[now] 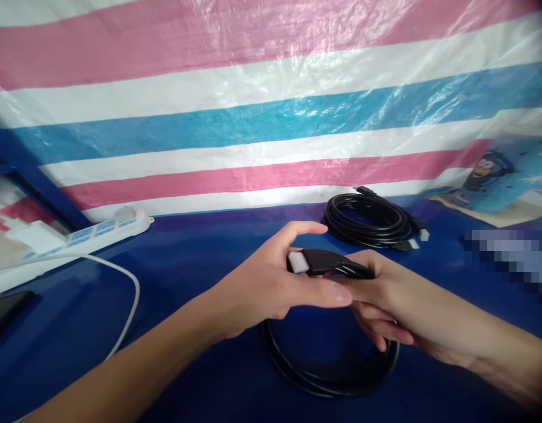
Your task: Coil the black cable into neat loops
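A black cable plug (326,262) with a white cap on its left end sits between both my hands above a blue table (200,252). My right hand (385,299) is wrapped round the plug's rear end and cable. My left hand (271,282) cups the capped end, with the thumb under the plug and the fingers curled over it. The rest of this black cable (328,376) hangs in a loose coil under my hands, resting on the table.
A second coiled black cable (370,220) lies at the back of the table. A white power strip (90,232) with a white cord (127,288) is at the left. A dark flat object (6,311) lies at the far left edge. A striped tarp (253,94) hangs behind.
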Motion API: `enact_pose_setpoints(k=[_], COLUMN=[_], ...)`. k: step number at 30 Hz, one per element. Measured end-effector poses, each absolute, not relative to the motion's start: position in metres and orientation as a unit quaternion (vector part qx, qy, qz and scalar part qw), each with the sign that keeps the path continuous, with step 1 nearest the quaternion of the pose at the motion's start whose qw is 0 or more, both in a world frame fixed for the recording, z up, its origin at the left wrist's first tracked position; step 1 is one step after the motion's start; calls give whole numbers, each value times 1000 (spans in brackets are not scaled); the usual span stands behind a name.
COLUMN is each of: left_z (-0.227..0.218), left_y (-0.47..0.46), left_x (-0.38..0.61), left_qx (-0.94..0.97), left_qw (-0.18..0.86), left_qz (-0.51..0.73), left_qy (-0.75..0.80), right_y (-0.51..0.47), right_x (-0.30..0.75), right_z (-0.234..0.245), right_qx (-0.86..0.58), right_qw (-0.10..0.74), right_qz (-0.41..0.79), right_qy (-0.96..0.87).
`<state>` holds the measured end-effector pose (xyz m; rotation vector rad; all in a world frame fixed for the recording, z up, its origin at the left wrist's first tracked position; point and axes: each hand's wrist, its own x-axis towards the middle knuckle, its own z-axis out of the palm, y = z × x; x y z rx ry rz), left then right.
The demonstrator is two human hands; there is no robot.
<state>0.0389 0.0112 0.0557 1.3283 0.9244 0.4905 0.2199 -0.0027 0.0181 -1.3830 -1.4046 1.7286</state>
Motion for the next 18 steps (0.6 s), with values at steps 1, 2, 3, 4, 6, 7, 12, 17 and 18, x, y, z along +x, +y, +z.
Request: enact_pose_setpoints(k=[1, 2, 3, 4, 6, 7, 12, 17, 18], left_z=[57, 56, 54, 50, 40, 36, 25, 26, 26], left_y=[9, 8, 7, 7, 9, 10, 14, 14, 14], left_x=[40, 41, 42, 43, 45, 46, 48, 46, 46], left_qx=[594, 601, 611, 620, 629, 627, 574, 535, 528], left_qw=[660, 651, 635, 616, 581, 571, 578, 599, 603], left_qz=[223, 242, 266, 292, 338, 356, 395, 396, 401], left_qy=[402, 395, 391, 389, 391, 391, 425, 445, 444], right_y=[-2, -2, -2, -1, 0, 0, 0, -5, -6], right_x=[221, 221, 221, 221, 219, 218, 213, 212, 212], right_z=[19, 19, 20, 20, 21, 20, 16, 10, 8], right_qx=[-511, -514, -518, -523, -527, -526, -499, -482, -484], right_qw=[254, 250, 246, 244, 252, 265, 370, 396, 399], right_qz=[631, 625, 618, 609, 573, 544, 379, 323, 309], right_qy=[-525, -532, -538, -545, -575, -598, -685, -712, -716])
